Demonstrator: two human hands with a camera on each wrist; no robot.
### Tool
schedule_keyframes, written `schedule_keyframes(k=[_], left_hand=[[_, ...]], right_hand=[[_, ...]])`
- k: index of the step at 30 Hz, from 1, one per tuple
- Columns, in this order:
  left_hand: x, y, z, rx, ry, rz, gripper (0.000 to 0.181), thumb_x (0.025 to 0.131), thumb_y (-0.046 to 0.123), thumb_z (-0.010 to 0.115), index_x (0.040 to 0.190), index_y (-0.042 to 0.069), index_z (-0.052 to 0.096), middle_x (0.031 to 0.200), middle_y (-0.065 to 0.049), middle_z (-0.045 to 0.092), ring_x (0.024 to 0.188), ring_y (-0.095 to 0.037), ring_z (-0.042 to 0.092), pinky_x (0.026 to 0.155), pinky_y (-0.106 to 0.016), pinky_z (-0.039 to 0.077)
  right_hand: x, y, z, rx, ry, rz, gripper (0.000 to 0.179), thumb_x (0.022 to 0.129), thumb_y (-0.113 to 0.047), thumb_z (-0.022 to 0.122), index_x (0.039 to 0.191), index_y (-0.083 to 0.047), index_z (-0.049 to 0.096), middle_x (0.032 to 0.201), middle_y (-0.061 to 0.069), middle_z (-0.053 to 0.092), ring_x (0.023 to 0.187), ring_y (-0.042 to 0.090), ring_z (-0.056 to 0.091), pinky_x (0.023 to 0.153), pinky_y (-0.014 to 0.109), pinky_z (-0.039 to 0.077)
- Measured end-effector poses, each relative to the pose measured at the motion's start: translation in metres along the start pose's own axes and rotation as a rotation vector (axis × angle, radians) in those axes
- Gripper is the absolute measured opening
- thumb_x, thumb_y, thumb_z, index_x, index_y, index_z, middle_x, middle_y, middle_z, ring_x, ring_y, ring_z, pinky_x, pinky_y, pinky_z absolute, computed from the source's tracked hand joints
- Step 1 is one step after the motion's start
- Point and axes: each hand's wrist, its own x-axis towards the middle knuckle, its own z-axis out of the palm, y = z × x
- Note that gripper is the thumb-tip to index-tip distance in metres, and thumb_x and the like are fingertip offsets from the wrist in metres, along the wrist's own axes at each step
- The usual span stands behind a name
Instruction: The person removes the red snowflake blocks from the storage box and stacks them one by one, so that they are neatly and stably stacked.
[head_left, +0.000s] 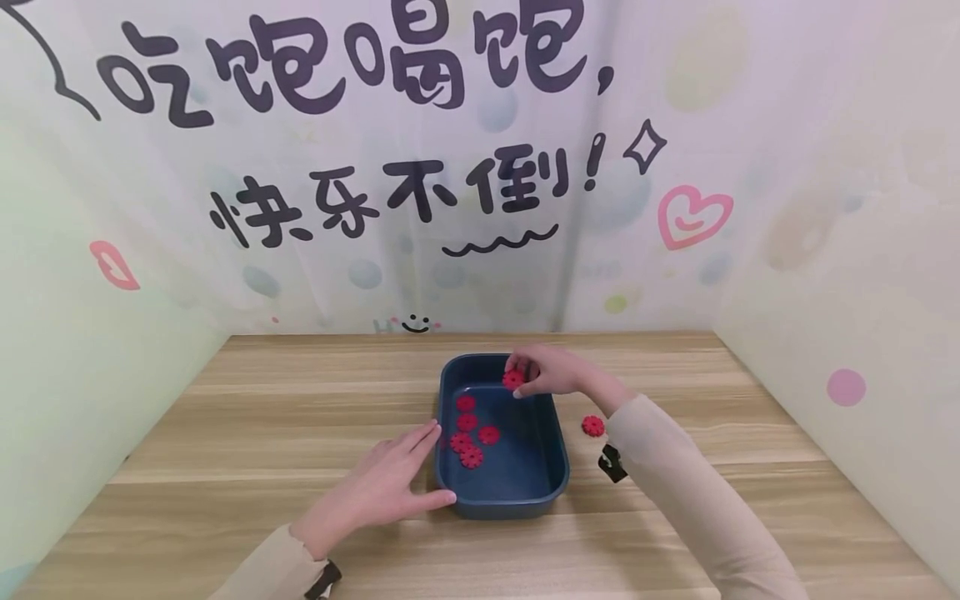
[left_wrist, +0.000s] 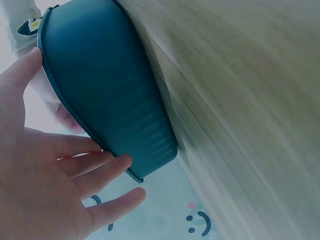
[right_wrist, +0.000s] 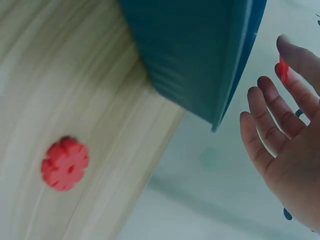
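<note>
A dark blue rectangular tray (head_left: 525,467) stands on the table, with several red notched discs (head_left: 467,422) lying on its floor toward the left side. Above the tray's far right corner, my right hand (head_left: 551,371) pinches one red notched disc (head_left: 513,380) between thumb and index finger; the right wrist view shows this disc (right_wrist: 283,70) edge-on. My left hand (head_left: 382,475) rests against the tray's left side, its fingers fairly straight and spread. In the left wrist view, the left thumb and fingertips touch the tray's rim (left_wrist: 65,102).
One more red notched disc (head_left: 593,426) lies on the wooden table (head_left: 322,392) to the right of the tray, near the right sleeve. A printed fabric backdrop (head_left: 420,275) rises behind the table's far edge, and pale side walls flank it.
</note>
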Motion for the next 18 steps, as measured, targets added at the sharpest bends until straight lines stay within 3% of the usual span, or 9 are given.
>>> schedule_keyframes(k=[11, 18], left_hand=[[0.000, -0.001, 0.001, 0.004, 0.002, 0.006, 0.086, 0.076, 0.062, 0.050, 0.133, -0.001, 0.036, 0.137, -0.013, 0.033, 0.117, -0.030, 0.039, 0.089, -0.047, 0.034], [0.000, -0.001, 0.001, 0.011, 0.012, 0.017, 0.085, 0.077, 0.062, 0.050, 0.132, -0.001, 0.036, 0.136, -0.014, 0.033, 0.116, -0.031, 0.040, 0.089, -0.047, 0.035]], right_hand=[[-0.026, 0.021, 0.000, 0.087, 0.069, -0.041, 0.032, 0.077, -0.015, 0.069, 0.104, -0.005, 0.056, 0.093, 0.001, 0.057, 0.081, 0.019, 0.054, 0.074, 0.040, 0.045], [-0.042, 0.034, -0.002, 0.089, 0.101, 0.001, 0.032, 0.078, -0.012, 0.067, 0.107, -0.006, 0.055, 0.096, 0.001, 0.056, 0.084, 0.020, 0.053, 0.070, 0.034, 0.046]])
